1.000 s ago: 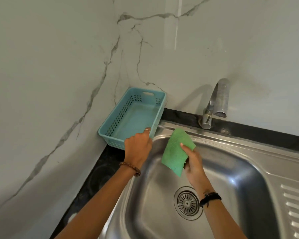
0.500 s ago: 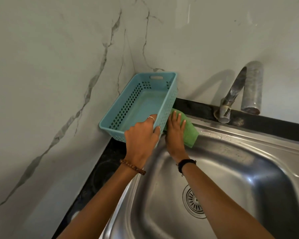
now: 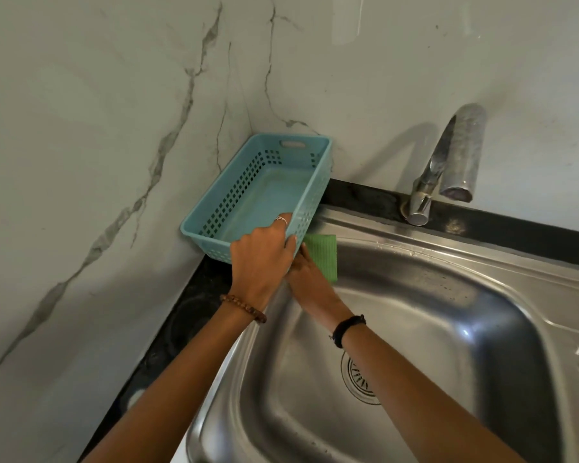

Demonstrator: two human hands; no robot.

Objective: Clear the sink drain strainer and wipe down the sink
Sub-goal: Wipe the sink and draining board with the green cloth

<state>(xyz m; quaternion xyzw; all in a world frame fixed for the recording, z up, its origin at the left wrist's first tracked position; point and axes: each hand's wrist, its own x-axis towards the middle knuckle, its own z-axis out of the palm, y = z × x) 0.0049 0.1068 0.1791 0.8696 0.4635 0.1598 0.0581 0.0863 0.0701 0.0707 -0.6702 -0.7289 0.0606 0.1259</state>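
My left hand (image 3: 263, 259) has its grip closed on the near right corner of a blue basket (image 3: 221, 208) (empty, on the dark counter (image 3: 194, 315) in the far left corner). My right hand (image 3: 310, 282) presses a green cloth (image 3: 323, 255) flat against the steel sink (image 3: 448, 295) rim, just beside the basket. The drain strainer (image 3: 360, 384) sits near the basin's middle, partly hidden by my forearm.

Sink (image 3: 448, 315): brushed stainless steel, glossy, glare at 3 o'clock. Faucet (image 3: 455, 162): dull, spotted metal. Basket (image 3: 248, 195) at 10 o'clock: matt perforated blue plastic. Green cloth (image 3: 323, 255): textured weave. Walls (image 3: 97, 111): smooth veined marble.
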